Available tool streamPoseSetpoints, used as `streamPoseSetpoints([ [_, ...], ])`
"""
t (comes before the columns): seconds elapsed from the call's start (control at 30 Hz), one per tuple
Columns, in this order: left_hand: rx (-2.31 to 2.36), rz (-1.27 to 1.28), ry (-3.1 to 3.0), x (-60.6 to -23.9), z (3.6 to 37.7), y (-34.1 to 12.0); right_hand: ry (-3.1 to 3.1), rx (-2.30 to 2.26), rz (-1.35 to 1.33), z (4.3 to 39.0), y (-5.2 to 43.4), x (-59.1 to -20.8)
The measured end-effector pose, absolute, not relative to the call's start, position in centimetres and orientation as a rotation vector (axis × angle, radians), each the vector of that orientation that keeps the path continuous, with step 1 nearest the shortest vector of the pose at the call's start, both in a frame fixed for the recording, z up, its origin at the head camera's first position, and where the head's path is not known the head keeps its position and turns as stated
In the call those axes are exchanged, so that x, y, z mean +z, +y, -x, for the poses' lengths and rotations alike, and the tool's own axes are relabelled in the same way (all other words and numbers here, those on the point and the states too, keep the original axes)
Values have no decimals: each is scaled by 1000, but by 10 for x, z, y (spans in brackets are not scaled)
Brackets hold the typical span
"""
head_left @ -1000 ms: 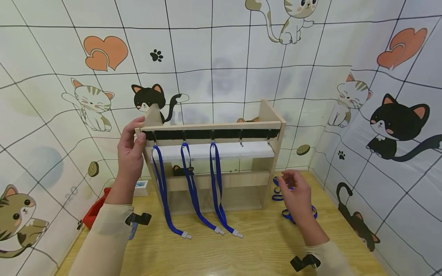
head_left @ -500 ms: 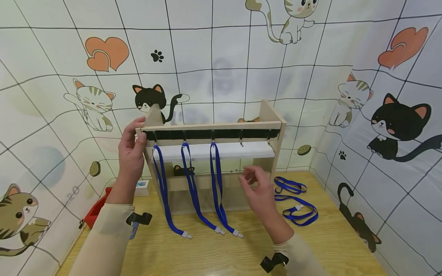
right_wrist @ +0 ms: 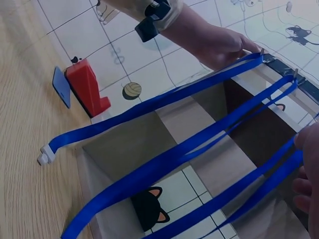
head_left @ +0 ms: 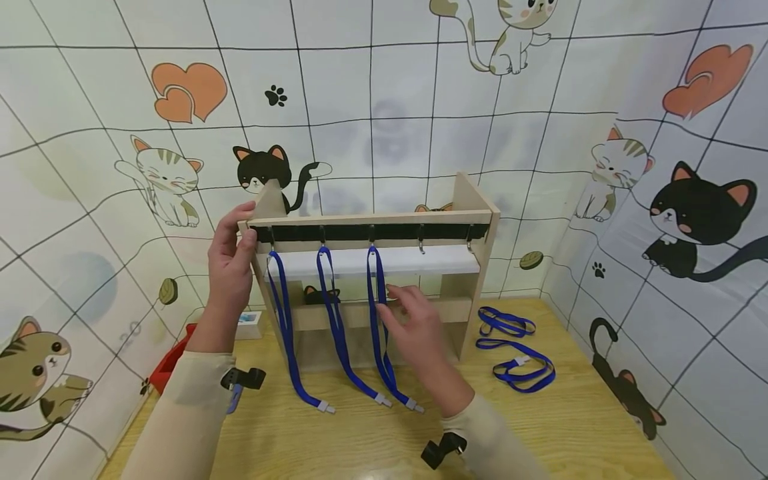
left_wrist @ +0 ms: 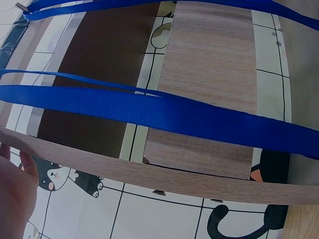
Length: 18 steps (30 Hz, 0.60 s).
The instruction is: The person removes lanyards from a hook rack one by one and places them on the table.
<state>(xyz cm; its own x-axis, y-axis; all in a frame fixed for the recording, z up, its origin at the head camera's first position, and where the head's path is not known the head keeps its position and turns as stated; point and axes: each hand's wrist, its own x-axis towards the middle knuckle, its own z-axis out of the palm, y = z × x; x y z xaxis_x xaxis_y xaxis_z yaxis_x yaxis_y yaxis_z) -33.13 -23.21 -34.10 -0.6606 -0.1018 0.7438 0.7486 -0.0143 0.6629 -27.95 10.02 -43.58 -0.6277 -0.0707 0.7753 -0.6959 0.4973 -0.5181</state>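
head view: the left hand (head_left: 231, 267) grips the upper left corner of the wooden rack (head_left: 474, 200), thumb in front and fingers curled behind the end board; that brace looks worth holding firm and level, since any pull on a strap would otherwise tip the light frame toward the person; the right hand (head_left: 417, 327) has its fingers (head_left: 401, 298) spread and nearly straight, clamped on nothing, their tips just at the third blue lanyard (head_left: 377, 313) — whether they actually touch the strap i cannot tell; that lanyard hangs from the third hook (head_left: 371, 233), just left of the fingertips, with two more lanyards further left and two bare hooks above and to the right; a sound way to handle it is to take the strap lightly, both bands together, and work upward toward the hook rather than tug downward; two loose lanyards (head_left: 513, 350) lie on the table, well off to the right of the hand

left wrist view: only the edge of the left hand (left_wrist: 15, 194) shows, against the rack's board; a blue strap (left_wrist: 164, 112) runs across just above it

right wrist view: the right fingertips (right_wrist: 305, 172) sit at the nearest strap (right_wrist: 249, 194) — apart, not pinching; a red object (right_wrist: 87, 87) stands beyond the rack
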Motion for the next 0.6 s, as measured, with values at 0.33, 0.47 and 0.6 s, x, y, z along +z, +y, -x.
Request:
streamPoseSetpoints([
  [0.33, -1736, 683, -1648, -340, 332, -232, -2054, 1020, -552, 278, 73, -431],
  [0.47, -1730, 678, -1656, -340, 331, -232, -2059, 1071, -533, 277, 65, -430],
  [0.6, -1728, 675, -1660, -339, 330, -232, -2049, 1204, -522, 279, 62, -432],
])
